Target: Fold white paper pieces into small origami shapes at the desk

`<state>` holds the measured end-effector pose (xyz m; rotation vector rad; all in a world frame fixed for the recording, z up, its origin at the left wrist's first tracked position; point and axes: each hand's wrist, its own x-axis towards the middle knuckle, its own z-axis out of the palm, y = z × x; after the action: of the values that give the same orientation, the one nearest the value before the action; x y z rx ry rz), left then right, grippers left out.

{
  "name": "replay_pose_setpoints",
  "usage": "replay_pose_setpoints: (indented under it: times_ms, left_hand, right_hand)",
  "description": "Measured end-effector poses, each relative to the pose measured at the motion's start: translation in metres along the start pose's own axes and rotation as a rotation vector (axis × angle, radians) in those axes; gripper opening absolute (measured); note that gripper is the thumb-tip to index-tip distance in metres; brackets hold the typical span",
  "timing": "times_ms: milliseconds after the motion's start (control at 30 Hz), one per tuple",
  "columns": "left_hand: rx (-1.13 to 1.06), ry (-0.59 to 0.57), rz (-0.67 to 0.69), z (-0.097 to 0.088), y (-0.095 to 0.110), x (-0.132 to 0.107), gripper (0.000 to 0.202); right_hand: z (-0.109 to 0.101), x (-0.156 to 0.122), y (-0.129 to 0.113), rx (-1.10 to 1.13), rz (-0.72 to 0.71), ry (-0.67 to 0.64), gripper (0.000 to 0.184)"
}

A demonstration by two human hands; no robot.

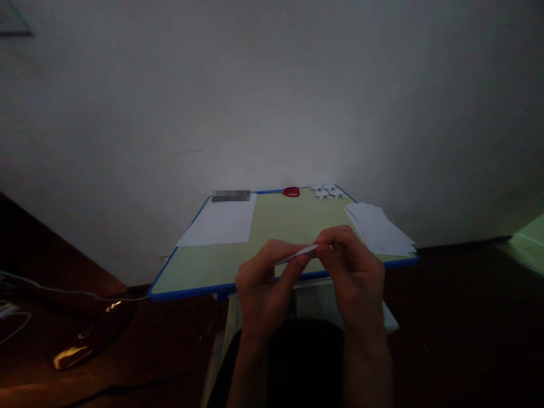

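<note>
A small piece of white paper [306, 249] is held up between both hands, above the near edge of the table. My left hand [267, 283] pinches its left part between thumb and fingers. On the other side, my right hand [353, 266] grips the right end, with the fingers curled. The paper looks folded, seen almost edge-on, and the fingers cover much of it. Red-handled scissors [291, 192] lie at the back of the table. To their right is a cluster of small white paper pieces [327, 191], cut or folded into pointed shapes.
The pale green table [280, 218] has a blue rim and stands against a grey wall. White sheets [219, 221] lie at its left, below a dark blurred object [230, 196]. A stack of white paper [379, 228] lies at the right edge. A white cable [76, 291] runs at the left.
</note>
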<state>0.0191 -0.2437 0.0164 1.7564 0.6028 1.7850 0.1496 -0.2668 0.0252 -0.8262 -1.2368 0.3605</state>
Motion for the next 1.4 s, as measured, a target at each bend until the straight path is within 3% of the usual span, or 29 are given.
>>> replay_pose_setpoints:
  times_ms: [433,800,967,1167,1400]
  left_hand:
    - [0.027,0.017,0.157,-0.006,-0.006,0.003,0.021]
    - [-0.014,0.078,0.241,0.006,-0.002,0.002,0.013]
    - [0.036,0.081,0.091,0.005,-0.010,-0.001,0.007]
    - [-0.116,0.042,-0.126,0.012,-0.017,-0.002,0.014]
    - [-0.188,0.072,-0.160,0.012,-0.014,-0.004,0.010]
  right_hand:
    - [0.003,0.001,0.000,0.076,-0.029,-0.076,0.009]
    - [0.005,-0.001,-0.002,0.121,-0.004,-0.064,0.006]
    - [0.012,-0.003,0.000,0.132,0.053,0.033,0.008]
    - [0.017,-0.005,0.007,0.177,0.135,0.118,0.007]
    - [0.020,-0.006,0.007,0.235,0.145,0.077,0.005]
